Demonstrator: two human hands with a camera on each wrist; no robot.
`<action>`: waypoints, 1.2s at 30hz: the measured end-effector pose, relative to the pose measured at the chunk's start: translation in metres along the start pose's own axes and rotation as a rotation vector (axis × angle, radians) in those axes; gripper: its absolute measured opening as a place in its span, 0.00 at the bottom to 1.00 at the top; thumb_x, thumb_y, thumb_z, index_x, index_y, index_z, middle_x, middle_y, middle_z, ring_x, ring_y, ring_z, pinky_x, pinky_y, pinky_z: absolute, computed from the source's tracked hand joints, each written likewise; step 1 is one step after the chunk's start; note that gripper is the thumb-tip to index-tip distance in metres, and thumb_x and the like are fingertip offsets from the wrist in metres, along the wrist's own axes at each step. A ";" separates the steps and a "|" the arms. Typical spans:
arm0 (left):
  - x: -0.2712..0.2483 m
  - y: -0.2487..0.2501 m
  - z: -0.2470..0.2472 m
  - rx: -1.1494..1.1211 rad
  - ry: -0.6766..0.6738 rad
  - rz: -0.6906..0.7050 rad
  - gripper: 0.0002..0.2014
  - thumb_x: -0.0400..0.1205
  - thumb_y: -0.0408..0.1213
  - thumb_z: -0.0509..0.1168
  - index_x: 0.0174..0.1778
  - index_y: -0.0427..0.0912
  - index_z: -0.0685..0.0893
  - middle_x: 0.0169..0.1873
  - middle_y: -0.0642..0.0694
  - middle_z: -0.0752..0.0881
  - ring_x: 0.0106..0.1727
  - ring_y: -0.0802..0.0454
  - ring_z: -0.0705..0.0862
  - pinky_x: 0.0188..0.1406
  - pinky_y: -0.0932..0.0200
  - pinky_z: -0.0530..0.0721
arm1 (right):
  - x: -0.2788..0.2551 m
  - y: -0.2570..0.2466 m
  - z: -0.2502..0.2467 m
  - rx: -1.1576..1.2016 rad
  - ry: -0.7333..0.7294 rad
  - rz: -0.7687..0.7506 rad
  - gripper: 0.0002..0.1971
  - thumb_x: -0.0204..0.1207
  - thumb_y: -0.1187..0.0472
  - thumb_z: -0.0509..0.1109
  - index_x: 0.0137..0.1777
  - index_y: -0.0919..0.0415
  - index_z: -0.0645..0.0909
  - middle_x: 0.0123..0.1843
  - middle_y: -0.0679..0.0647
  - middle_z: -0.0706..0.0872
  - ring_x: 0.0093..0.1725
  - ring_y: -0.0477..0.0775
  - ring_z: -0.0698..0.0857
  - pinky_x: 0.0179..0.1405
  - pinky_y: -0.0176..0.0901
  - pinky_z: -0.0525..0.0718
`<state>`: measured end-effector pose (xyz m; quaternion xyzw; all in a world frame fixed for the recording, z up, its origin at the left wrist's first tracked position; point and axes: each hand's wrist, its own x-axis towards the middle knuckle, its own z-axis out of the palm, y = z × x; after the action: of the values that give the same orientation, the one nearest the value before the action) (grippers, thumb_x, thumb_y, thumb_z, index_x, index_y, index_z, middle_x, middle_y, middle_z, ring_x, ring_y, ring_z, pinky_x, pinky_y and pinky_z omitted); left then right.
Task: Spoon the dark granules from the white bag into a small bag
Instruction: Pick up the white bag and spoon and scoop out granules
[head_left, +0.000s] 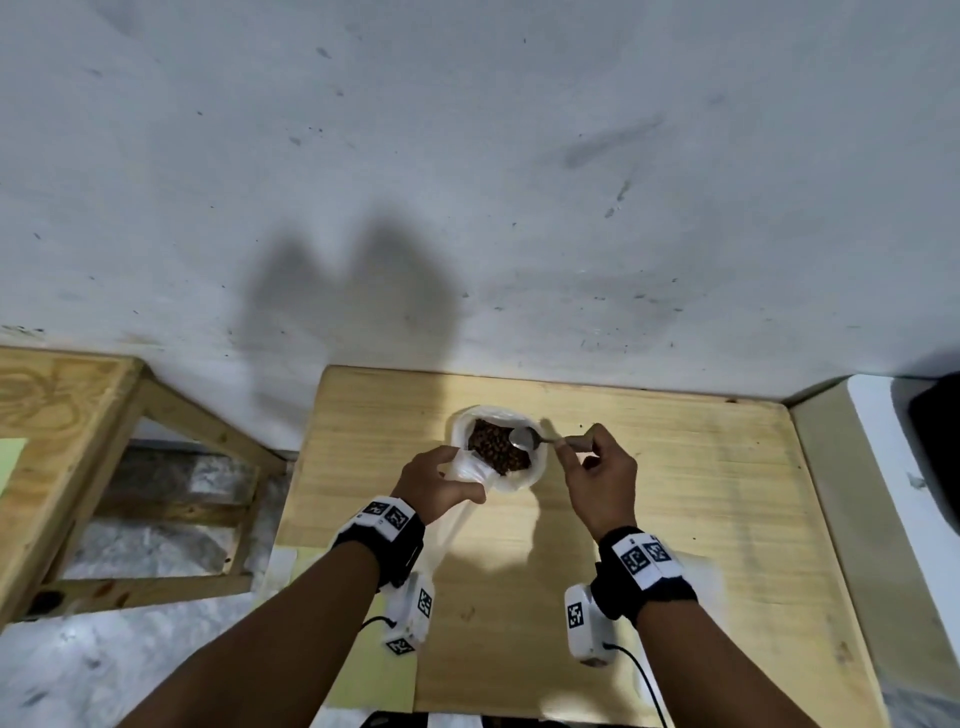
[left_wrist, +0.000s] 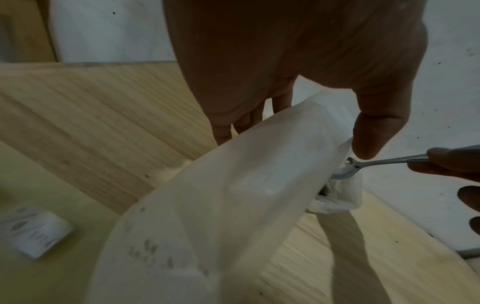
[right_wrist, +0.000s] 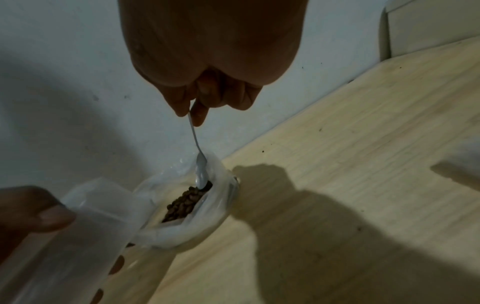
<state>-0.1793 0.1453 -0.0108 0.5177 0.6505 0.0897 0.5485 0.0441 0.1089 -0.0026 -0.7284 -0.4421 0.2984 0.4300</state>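
Note:
A white bag (head_left: 537, 462) stands open on the wooden table (head_left: 675, 519), full of dark granules (head_left: 496, 447) (right_wrist: 183, 202). My right hand (head_left: 597, 467) pinches the handle of a metal spoon (head_left: 524, 439) (right_wrist: 200, 170), whose bowl dips into the granules at the bag's far side. My left hand (head_left: 436, 480) grips a small clear bag (head_left: 467, 470) (left_wrist: 246, 185) near its mouth, just left of the white bag. The small bag hangs down toward me. In the left wrist view the spoon (left_wrist: 363, 164) shows beside my thumb.
A plain wall stands right behind the table. A wooden frame (head_left: 104, 467) sits to the left, a white unit (head_left: 893, 493) to the right. A small white printed packet (left_wrist: 33, 232) lies on the table's near left. Bare table lies right of the white bag.

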 end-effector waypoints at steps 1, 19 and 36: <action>0.002 0.000 0.000 0.000 -0.004 -0.005 0.50 0.49 0.60 0.77 0.72 0.51 0.79 0.69 0.51 0.81 0.62 0.47 0.81 0.52 0.58 0.77 | -0.001 0.002 0.002 -0.003 -0.003 0.015 0.13 0.75 0.64 0.78 0.36 0.63 0.76 0.36 0.42 0.88 0.23 0.51 0.72 0.25 0.35 0.72; 0.006 -0.005 0.002 0.007 0.039 0.033 0.41 0.60 0.48 0.81 0.72 0.49 0.79 0.64 0.53 0.81 0.62 0.53 0.80 0.53 0.59 0.78 | 0.000 0.016 0.032 0.266 0.013 0.487 0.18 0.69 0.67 0.79 0.29 0.56 0.72 0.28 0.49 0.73 0.32 0.52 0.71 0.35 0.44 0.69; 0.001 -0.007 0.001 0.028 0.044 0.118 0.38 0.61 0.41 0.81 0.69 0.50 0.80 0.62 0.53 0.82 0.61 0.56 0.77 0.52 0.63 0.74 | 0.010 0.001 -0.017 0.370 -0.107 0.280 0.13 0.71 0.73 0.77 0.35 0.66 0.75 0.27 0.54 0.71 0.26 0.51 0.66 0.27 0.40 0.66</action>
<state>-0.1824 0.1424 -0.0162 0.5608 0.6319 0.1240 0.5204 0.0625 0.1113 0.0036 -0.6747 -0.2967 0.4692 0.4864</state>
